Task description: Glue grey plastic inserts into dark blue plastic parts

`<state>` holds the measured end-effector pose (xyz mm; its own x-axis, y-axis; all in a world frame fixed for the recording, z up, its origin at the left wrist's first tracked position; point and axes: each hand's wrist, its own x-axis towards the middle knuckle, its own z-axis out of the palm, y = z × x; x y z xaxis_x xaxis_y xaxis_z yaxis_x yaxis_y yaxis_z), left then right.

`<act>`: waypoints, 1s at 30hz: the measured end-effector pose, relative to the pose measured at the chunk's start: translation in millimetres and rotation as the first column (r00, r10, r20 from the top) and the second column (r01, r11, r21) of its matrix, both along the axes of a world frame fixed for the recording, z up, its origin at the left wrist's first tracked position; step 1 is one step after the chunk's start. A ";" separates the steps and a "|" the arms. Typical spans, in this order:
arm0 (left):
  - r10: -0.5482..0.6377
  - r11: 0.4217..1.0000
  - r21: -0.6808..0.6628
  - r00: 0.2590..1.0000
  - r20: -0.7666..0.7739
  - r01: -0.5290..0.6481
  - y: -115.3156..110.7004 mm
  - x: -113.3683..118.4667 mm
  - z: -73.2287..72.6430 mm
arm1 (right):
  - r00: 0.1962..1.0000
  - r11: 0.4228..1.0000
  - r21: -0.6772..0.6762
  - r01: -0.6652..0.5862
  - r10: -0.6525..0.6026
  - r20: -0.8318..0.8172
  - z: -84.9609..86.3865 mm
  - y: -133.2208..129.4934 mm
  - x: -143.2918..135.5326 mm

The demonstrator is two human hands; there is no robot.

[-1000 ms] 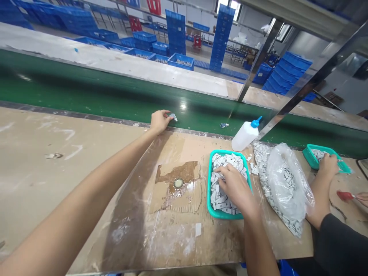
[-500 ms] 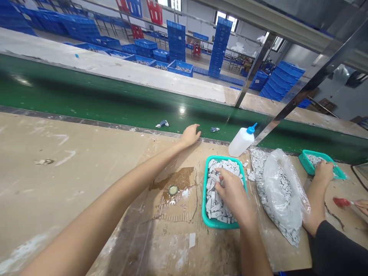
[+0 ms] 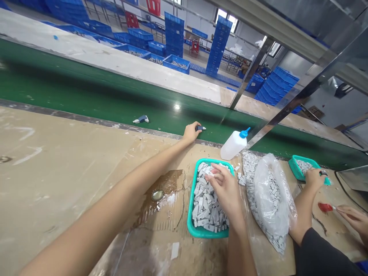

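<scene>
At the near edge of the green conveyor belt (image 3: 109, 103), my left hand (image 3: 191, 133) has its fingers closed on a small dark blue and white part (image 3: 200, 128). A similar blue and white part (image 3: 141, 119) lies on the belt to its left. My right hand (image 3: 227, 188) is over a turquoise basket (image 3: 190, 218) heaped with small light-grey plastic pieces (image 3: 205, 209). Its thumb and fingers pinch one light-grey piece (image 3: 209, 173).
A white squeeze bottle (image 3: 234, 145) with a blue nozzle stands behind the basket. A plastic bag (image 3: 268, 199) of grey pieces lies to the right. A co-worker's hand (image 3: 314, 179) reaches to another turquoise basket (image 3: 297, 174); another hand (image 3: 352, 218) holds a red-ended tool. Wet cardboard (image 3: 169, 207) holds a round disc (image 3: 157, 195).
My left hand has closed on the blue and white part by the belt edge. My right hand has picked up a grey piece from the basket. The view has shifted rightward.
</scene>
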<state>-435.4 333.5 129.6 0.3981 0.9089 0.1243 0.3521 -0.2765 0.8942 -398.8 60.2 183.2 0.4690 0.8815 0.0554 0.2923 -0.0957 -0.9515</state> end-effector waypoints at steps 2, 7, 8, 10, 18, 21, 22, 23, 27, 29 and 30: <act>-0.046 0.996 -0.069 0.991 0.123 0.055 -3.8 -16.1 4.2 | 0.998 1.000 -0.004 -0.031 0.031 0.050 -2.1 -0.5 0.0; 0.030 0.955 -0.283 0.918 0.396 0.091 -32.1 -78.8 13.5 | 0.993 0.994 -0.021 -0.104 0.105 0.059 -2.6 -1.8 -11.1; 0.069 0.929 -0.354 0.885 0.461 0.111 -40.7 -94.7 15.4 | 0.991 0.992 -0.030 -0.119 0.121 0.053 -1.8 -2.0 -16.1; 0.201 0.825 -0.528 0.766 0.611 0.205 -59.1 -127.4 19.5 | 0.985 0.985 -0.053 -0.166 0.168 0.037 0.1 -2.8 -29.0; 0.566 0.582 -0.751 0.509 0.649 0.311 -108.5 -213.1 17.6 | 0.932 0.922 -0.150 -0.358 0.363 0.001 -12.9 -1.9 -83.4; 0.525 0.635 -0.708 0.500 0.689 0.309 -112.7 -220.9 14.1 | 0.914 0.923 -0.202 -0.327 0.363 0.183 -23.5 1.9 -90.1; 0.496 0.655 -0.683 0.498 0.712 0.324 -113.3 -222.2 14.0 | 0.896 0.922 -0.212 -0.323 0.371 0.246 -26.3 3.1 -90.9; 0.465 0.672 -0.657 0.496 0.733 0.342 -113.7 -223.3 14.1 | 0.870 0.919 -0.221 -0.325 0.383 0.311 -28.7 4.2 -91.3; 0.394 0.687 -0.609 0.500 0.771 0.397 -114.0 -226.1 15.0 | 0.694 0.917 -0.186 -0.352 0.390 0.606 -33.5 6.5 -93.4; 0.386 0.684 -0.606 0.502 0.774 0.408 -114.0 -226.4 13.9 | 0.595 0.913 -0.142 -0.383 0.362 0.717 -33.8 6.6 -95.3; 0.384 0.685 -0.602 0.500 0.776 0.409 -114.0 -226.2 13.1 | 0.552 0.908 -0.131 -0.397 0.351 0.756 -33.6 6.4 -96.4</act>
<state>-661.6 219.5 142.7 0.4765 0.8524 -0.2154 -0.6192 0.4993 0.6060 -495.2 66.6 149.6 -0.1317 0.9526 0.2744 0.8968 0.2325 -0.3765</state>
